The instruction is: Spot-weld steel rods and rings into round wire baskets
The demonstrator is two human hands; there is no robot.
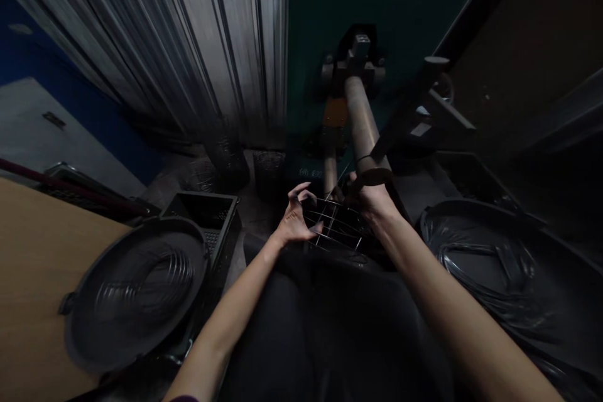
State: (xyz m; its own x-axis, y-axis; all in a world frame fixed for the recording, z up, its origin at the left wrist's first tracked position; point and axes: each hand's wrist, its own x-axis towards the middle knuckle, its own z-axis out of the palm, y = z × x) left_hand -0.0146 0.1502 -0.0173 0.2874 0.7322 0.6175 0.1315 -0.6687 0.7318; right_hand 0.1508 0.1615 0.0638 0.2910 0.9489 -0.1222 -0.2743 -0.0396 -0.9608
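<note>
A round frame of thin metal wires [336,223] is held low in front of my body, at the end of the machine's lower rod [331,173]. My left hand [296,217] grips its left side, with curved, spread fingers above and the thumb across the wires; the fingertips are dark with grime. On the right side, my right hand [374,201] is closed at the frame's edge, its fingers partly hidden. Just above that hand ends a thick metal cylinder arm [365,119] reaching out from the green machine [311,44].
To the left, a dark round tray [85,326] holds wire rings [172,273], beside a black plastic crate [223,201]. At right another big round tray [426,217] contains bundled wire [471,248]. Corrugated metal sheeting [188,31] stands behind. A dark post [409,100] slants near the cylinder arm.
</note>
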